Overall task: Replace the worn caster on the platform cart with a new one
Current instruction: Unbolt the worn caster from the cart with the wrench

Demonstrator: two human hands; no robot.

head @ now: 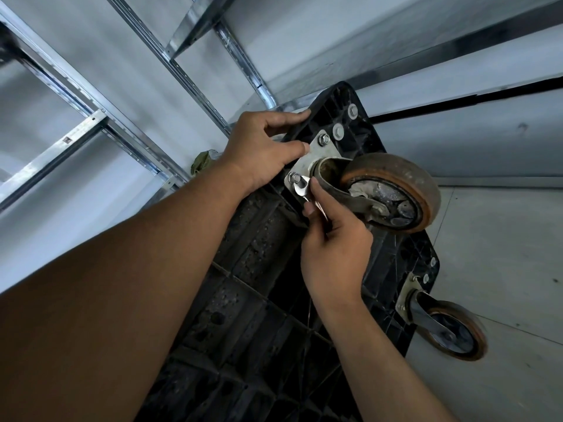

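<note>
Two hands: the left hand (262,147) curls its fingers (291,116) round the cart (259,269) edge to steady it; the right hand (332,251) pinches a wrench (301,190) on the nut (294,177), nine o'clock from the caster (393,193).

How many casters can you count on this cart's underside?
2. The upper caster is beside the right hand and its wrench; the lower caster sits at the lower right edge of the cart. Others may be out of frame.

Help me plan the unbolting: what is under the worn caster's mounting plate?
The mounting plate lies flat against the black ribbed underside of the cart. Two corner nuts show, one at the wrench in the right hand. The caster's fork and that hand cover the other corners.
</note>
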